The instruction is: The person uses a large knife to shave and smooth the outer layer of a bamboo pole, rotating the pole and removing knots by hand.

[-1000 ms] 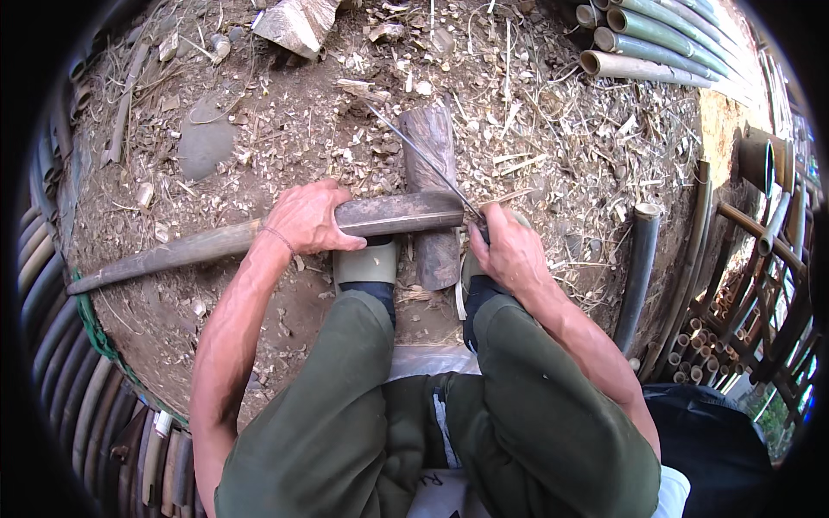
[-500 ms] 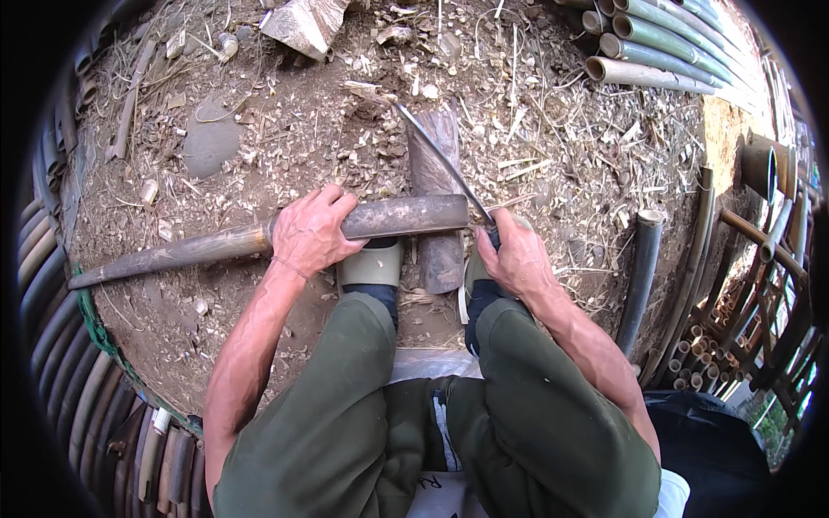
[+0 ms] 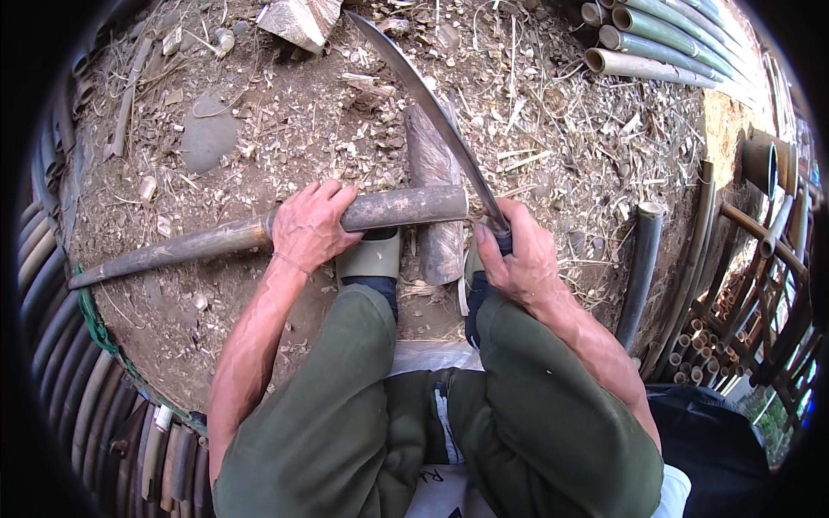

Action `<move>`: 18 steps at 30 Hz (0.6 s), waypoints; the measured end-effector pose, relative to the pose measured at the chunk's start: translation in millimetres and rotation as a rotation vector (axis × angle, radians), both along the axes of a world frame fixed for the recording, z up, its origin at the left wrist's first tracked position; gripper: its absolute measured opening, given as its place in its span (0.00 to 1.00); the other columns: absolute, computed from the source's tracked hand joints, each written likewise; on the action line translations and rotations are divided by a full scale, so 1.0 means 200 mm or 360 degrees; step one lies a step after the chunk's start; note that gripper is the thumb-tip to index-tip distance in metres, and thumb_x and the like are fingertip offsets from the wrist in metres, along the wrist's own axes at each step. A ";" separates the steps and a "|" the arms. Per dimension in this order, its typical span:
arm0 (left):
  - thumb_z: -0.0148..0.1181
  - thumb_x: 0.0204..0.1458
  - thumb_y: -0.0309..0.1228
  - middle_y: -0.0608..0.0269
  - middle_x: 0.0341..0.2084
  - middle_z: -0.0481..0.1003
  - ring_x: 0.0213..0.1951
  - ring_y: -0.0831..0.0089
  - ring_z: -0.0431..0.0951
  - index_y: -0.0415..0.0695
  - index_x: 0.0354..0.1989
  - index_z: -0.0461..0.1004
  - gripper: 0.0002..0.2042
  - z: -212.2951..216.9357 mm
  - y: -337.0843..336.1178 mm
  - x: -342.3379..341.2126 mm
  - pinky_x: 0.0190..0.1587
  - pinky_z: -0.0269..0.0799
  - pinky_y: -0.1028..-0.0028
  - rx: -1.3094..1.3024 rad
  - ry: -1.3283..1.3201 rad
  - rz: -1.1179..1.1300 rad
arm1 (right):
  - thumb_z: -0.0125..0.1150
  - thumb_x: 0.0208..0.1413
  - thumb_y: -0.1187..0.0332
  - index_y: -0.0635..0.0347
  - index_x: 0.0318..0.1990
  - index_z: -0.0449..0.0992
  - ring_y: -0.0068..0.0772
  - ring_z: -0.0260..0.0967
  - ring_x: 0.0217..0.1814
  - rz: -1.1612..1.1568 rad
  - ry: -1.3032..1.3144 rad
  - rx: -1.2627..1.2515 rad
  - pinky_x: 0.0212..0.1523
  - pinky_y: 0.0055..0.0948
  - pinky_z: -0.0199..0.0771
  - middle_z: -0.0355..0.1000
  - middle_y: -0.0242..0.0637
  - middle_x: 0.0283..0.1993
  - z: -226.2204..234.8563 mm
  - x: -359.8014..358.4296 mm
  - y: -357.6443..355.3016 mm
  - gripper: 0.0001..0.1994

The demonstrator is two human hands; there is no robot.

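Ground: bare brown earth (image 3: 259, 129) strewn with dry bamboo chips and splinters, seen from above by a seated person in dark green trousers.
Left hand (image 3: 309, 226): closed over the top of a long, weathered grey-brown bamboo pole (image 3: 397, 207), fingers curled over its far side, pressing it down.
Bamboo pole: lies across the scene from the left edge to the middle, thin end at the left, its thick cut end resting on a short grey wooden chopping block (image 3: 436, 198).
Right hand (image 3: 516, 259): fist wrapped tight around the dark handle of a long curved steel blade (image 3: 432, 112), just right of the pole's cut end.
Blade: raised, slanting from the hand up and to the far left, its tip near the top of the view above the block.
Feet: a pale green rubber sandal (image 3: 370, 256) sits just near of the pole, touching the block's left side.
Far left: a flat grey stone (image 3: 205, 138) on the earth.
Far right: a stack of green bamboo culms (image 3: 673, 34).
Right: a dark upright pipe (image 3: 641, 268) and more bamboo ends.
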State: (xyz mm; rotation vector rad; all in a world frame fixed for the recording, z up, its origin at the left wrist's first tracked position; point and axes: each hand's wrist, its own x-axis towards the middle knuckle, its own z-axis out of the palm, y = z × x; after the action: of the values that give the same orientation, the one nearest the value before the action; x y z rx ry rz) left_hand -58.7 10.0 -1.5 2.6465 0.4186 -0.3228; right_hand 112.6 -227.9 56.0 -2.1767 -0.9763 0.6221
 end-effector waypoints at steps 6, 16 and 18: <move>0.77 0.31 0.38 0.67 0.36 0.72 0.42 0.64 0.76 0.52 0.43 0.75 0.26 0.00 -0.03 0.00 0.43 0.75 0.65 0.0033 -0.0044 -0.0005 | 0.65 0.55 0.69 0.66 0.43 0.71 0.51 0.75 0.30 0.0237 -0.0048 -0.0763 0.32 0.44 0.76 0.74 0.49 0.30 -0.20 0.08 -0.09 0.13; 0.77 0.28 0.35 0.68 0.38 0.73 0.42 0.66 0.75 0.53 0.45 0.74 0.29 -0.04 -0.09 -0.03 0.43 0.72 0.66 0.0281 -0.0235 0.0029 | 0.63 0.57 0.66 0.66 0.42 0.71 0.57 0.75 0.33 0.0216 -0.0073 -0.0604 0.34 0.48 0.75 0.74 0.54 0.31 -0.17 0.06 -0.07 0.13; 0.77 0.28 0.34 0.68 0.37 0.72 0.41 0.66 0.74 0.53 0.45 0.74 0.29 -0.05 -0.07 -0.01 0.42 0.71 0.66 0.0312 -0.0256 0.0029 | 0.62 0.57 0.64 0.66 0.42 0.71 0.59 0.75 0.33 0.0130 0.0106 -0.0649 0.34 0.48 0.75 0.75 0.55 0.32 -0.18 0.07 -0.08 0.14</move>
State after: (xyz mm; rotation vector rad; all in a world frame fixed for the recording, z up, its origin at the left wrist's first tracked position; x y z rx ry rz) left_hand -61.4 -4.2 -10.8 2.8308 0.4415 -0.0647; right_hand 127.4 -243.3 20.3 -2.4555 -0.9719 0.9987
